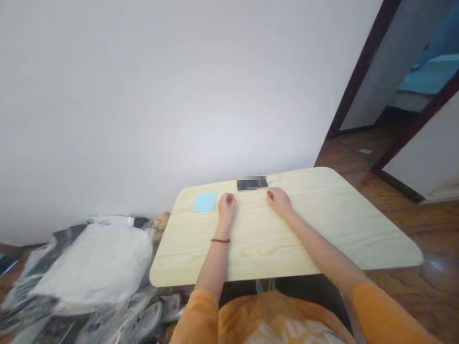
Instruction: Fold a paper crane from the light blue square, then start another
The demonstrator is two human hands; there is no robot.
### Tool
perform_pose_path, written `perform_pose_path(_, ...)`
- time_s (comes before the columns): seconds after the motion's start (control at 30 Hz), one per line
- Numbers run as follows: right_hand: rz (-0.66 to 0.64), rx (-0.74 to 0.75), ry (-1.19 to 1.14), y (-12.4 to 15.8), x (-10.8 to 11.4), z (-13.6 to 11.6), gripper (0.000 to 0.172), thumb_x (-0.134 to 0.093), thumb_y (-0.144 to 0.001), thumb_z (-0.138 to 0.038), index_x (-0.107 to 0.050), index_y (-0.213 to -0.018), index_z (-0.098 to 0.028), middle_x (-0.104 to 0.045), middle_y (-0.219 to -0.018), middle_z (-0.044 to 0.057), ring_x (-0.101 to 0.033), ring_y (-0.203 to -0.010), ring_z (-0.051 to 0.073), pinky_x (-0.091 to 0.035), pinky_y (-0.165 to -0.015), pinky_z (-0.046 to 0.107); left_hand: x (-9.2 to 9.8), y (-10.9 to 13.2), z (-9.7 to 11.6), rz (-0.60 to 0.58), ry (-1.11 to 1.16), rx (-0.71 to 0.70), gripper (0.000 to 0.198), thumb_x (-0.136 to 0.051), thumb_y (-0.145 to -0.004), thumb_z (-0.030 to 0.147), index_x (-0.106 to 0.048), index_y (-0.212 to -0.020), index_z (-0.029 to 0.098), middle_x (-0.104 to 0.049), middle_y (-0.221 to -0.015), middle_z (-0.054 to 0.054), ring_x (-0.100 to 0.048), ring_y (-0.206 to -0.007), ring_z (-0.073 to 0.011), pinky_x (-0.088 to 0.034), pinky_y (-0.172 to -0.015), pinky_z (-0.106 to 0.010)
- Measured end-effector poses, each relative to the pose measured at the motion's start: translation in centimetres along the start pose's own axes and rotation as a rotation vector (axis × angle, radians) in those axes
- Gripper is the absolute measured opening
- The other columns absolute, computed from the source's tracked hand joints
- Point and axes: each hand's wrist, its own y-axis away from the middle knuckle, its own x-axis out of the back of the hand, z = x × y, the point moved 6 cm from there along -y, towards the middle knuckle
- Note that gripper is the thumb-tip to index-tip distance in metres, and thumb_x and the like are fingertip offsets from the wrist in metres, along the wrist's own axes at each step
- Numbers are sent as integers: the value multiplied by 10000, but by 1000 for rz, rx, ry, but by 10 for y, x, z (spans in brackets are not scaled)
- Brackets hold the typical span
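My left hand (226, 208) rests on the pale wooden table, its fingers curled closed with nothing visible in them. A dark red band (220, 241) circles that wrist. Just left of this hand lies a light blue square of paper (205, 202), flat and apart from the fingers. My right hand (279, 201) is also on the tabletop, loosely closed, with no object showing in its fingers. Beyond and between the two hands, a dark flat device like a phone (247, 184) lies near the back edge, partly blurred; neither hand touches it.
The table (322, 224) has rounded corners and stands against a white wall (179, 95). On the floor to the left is a heap of plastic-wrapped bags (96, 260). A dark-framed doorway (362, 67) opens at the right above a brown wooden floor (405, 224).
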Motion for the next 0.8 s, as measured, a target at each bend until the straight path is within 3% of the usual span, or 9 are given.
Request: perform_pose_path(0.8, 8, 23, -13, 1, 1, 0, 112, -474, -774, -122, -569, -808, -170, -620, -790, 76, -532, -812, 214, -397, -764, 310, 3, -1, -2, -8, -14, 50, 127, -515, -751, 122, -568, -853, 175, -609, -778, -31, -575, -739, -144, -458, -747, -283)
